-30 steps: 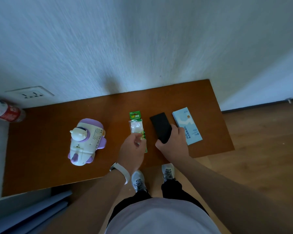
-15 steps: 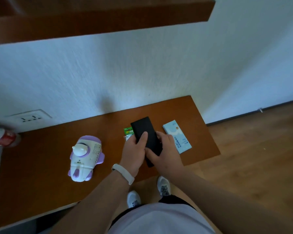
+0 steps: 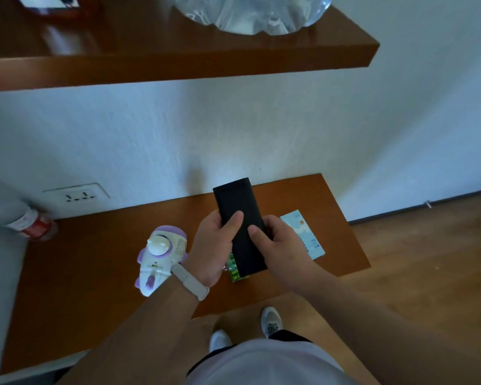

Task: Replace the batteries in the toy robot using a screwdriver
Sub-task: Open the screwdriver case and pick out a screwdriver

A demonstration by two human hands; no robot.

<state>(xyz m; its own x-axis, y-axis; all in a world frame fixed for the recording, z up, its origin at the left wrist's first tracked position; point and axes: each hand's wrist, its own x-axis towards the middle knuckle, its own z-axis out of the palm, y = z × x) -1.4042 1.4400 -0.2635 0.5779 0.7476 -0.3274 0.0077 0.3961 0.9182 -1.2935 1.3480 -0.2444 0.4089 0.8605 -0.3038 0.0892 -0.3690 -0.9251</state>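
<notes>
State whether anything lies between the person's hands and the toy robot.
Nothing visible does. The toy robot lies on the table beside the left hand, whose wrist overlaps it. That hand and the right hand both grip a black case, so neither is free.

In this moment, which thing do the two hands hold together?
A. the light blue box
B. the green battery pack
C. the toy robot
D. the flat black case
D: the left hand and the right hand both grip the flat black case, each with a thumb on its front, while the toy robot lies untouched on the table.
</notes>
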